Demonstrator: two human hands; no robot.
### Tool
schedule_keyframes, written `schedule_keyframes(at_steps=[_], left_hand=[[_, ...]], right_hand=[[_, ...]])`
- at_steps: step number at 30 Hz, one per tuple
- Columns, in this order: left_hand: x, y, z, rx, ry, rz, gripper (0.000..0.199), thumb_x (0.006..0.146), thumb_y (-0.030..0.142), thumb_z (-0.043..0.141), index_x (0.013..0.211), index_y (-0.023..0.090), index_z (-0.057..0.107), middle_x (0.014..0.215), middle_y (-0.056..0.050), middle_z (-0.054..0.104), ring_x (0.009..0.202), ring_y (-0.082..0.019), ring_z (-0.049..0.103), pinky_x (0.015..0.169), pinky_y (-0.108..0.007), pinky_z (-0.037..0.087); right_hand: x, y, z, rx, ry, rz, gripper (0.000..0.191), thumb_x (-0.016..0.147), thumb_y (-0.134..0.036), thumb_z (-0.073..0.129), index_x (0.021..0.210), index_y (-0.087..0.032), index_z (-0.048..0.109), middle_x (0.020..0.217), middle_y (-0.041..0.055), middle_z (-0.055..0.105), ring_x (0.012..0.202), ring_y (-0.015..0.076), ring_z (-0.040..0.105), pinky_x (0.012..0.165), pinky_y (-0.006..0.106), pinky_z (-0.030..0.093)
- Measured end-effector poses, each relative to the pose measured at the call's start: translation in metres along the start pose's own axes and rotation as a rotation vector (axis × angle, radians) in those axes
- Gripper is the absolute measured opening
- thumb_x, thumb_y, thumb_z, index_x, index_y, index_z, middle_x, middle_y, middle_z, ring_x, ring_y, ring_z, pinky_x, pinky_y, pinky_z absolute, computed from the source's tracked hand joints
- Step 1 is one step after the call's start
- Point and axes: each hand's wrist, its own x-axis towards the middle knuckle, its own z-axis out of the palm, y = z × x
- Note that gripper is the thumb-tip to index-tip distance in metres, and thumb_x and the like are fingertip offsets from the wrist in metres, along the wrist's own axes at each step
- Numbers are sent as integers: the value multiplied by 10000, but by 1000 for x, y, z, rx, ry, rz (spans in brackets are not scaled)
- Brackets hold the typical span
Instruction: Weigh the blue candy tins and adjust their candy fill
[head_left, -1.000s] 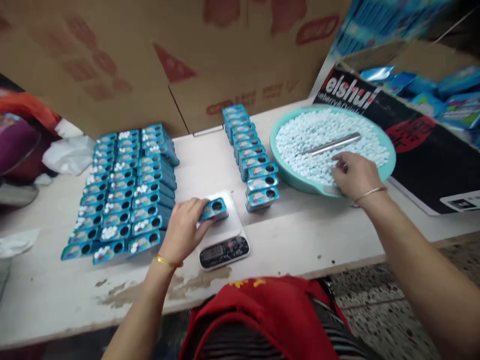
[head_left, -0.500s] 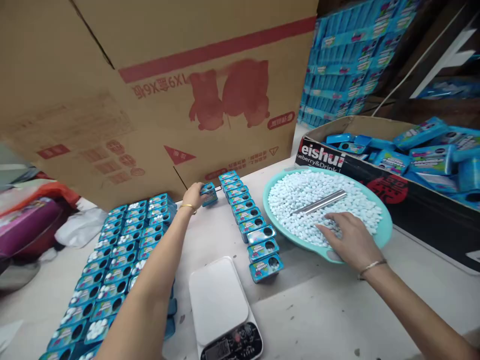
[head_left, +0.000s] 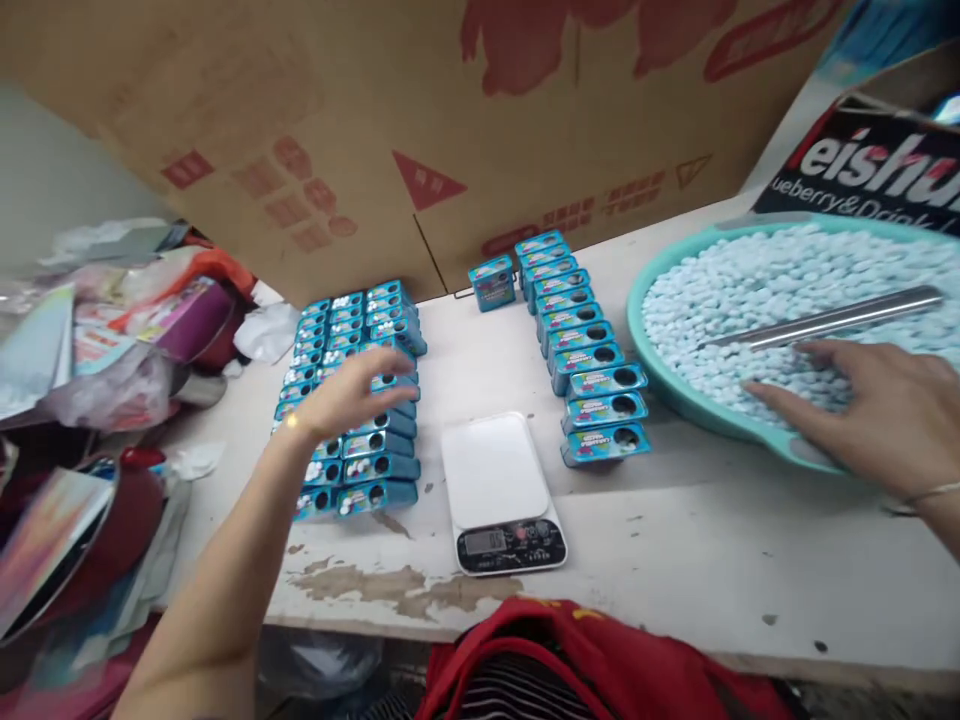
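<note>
Lying nearest, the scale [head_left: 495, 475] is to the right of the left hand [head_left: 351, 393] and on its near side. That hand, thumb and fingers parted around nothing visible, is over a block of blue containers [head_left: 380, 442]; contact cannot be told. The right hand [head_left: 874, 415], digits likewise parted, is over pale pellets [head_left: 694, 300] in the basin [head_left: 636, 310]. Farther off, rightward beyond the left hand, stands the single container [head_left: 493, 286] gripped half a second ago, now released before the carton [head_left: 360, 110].

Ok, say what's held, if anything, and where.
Right hand: open at the pale pieces, nothing visibly held. Left hand: at the blue boxes; any grip cannot be told.
</note>
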Motion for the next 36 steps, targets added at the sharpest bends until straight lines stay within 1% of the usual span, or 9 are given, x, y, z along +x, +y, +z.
schedule_keyframes(at_steps=[4, 9, 14, 17, 22, 26, 30, 33, 36], left_hand=[[-112, 14, 35, 219, -48, -54, 311, 831, 517, 571, 893, 218, 626, 987, -70, 603, 889, -212, 559, 784, -350, 449], [-156, 16, 96, 537, 128, -122, 202, 858, 417, 563, 901, 253, 673, 1113, -97, 592, 966, -278, 520, 779, -405, 396], [-149, 42, 89, 562, 228, -60, 215, 895, 356, 522, 786, 225, 654, 1171, -77, 590, 1023, -287, 506, 804, -419, 379], [-131, 73, 69, 477, 258, 43, 239, 928, 341, 470, 821, 194, 625, 1145, -83, 597, 1001, -246, 542, 809, -390, 401], [-72, 112, 65, 401, 153, 181, 275, 947, 334, 429, 841, 161, 615, 997, -83, 610, 785, -164, 575, 663, -302, 420], [-30, 118, 77, 450, 26, 244, 237, 930, 284, 441, 852, 154, 624, 947, -89, 608, 737, -167, 578, 627, -304, 413], [-15, 115, 81, 437, -71, 248, 178, 905, 270, 486, 902, 157, 623, 996, -90, 619, 790, -189, 600, 670, -320, 447], [-24, 109, 74, 312, 26, 267, 239, 895, 349, 528, 1018, 157, 599, 1098, -101, 608, 928, -215, 598, 774, -343, 478], [-50, 102, 65, 119, 259, 195, 270, 901, 378, 527, 1058, 164, 578, 1071, -80, 621, 959, -192, 594, 832, -327, 479]], right_hand=[[3, -8, -11, 37, -121, 39, 387, 775, -461, 591, 1053, -193, 567, 971, 180, 638, 838, 293, 563, 680, 402, 409], [4, -13, -13, 154, -113, 55, 319, 704, -231, 586, 1018, -182, 619, 896, 92, 645, 726, 211, 555, 699, 339, 422], [1, -9, -10, 385, 132, 108, 176, 630, -147, 568, 780, -175, 657, 734, 25, 589, 616, 148, 489, 720, 321, 431], [5, -11, -15, 813, 231, 365, 138, 611, -107, 589, 730, -166, 628, 635, 0, 539, 533, 118, 447, 549, 274, 382], [17, -11, -27, 1530, 133, 647, 177, 645, 16, 477, 667, -143, 552, 632, -13, 426, 536, 67, 413, 419, 182, 259], [19, -9, -32, 1597, 50, 671, 219, 726, 40, 429, 659, -139, 537, 694, 6, 427, 581, 57, 449, 422, 168, 280], [17, -11, -31, 1632, 58, 676, 225, 758, 65, 478, 716, -139, 563, 728, -1, 448, 611, 44, 466, 453, 159, 308], [15, -14, -31, 1622, 83, 663, 223, 771, 63, 496, 739, -139, 584, 732, -14, 449, 605, 37, 466, 471, 160, 326], [10, -17, -36, 1654, 95, 635, 220, 788, 47, 492, 718, -136, 592, 737, -12, 448, 603, 34, 470, 473, 147, 342]])
